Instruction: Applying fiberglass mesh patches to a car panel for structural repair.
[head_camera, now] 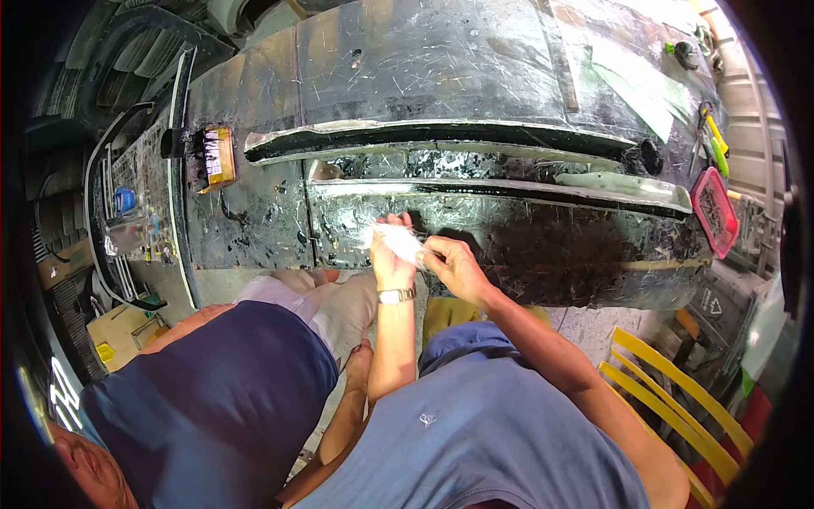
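Observation:
A bright tuft of white fibres (399, 242) lies in my left hand (385, 266), which is turned palm up with a wristwatch (396, 296) below it. My right hand (459, 267) pinches the tuft's right edge between thumb and fingertips. Glare washes out the tuft's middle. Just beyond my hands, a long black channel-shaped strip (483, 188) with pale edges lies across the scratched dark table (254, 248). Behind it lies a second, similar strip (439, 135), roughly parallel to the first.
A yellow-and-red tin (217, 158) stands at the left. A pink plastic basket (713, 213), scissors (699, 137) and a translucent sheet (642, 86) are on the right. Close on my left sits another person (222, 394). A yellow slatted chair (680, 394) stands at lower right.

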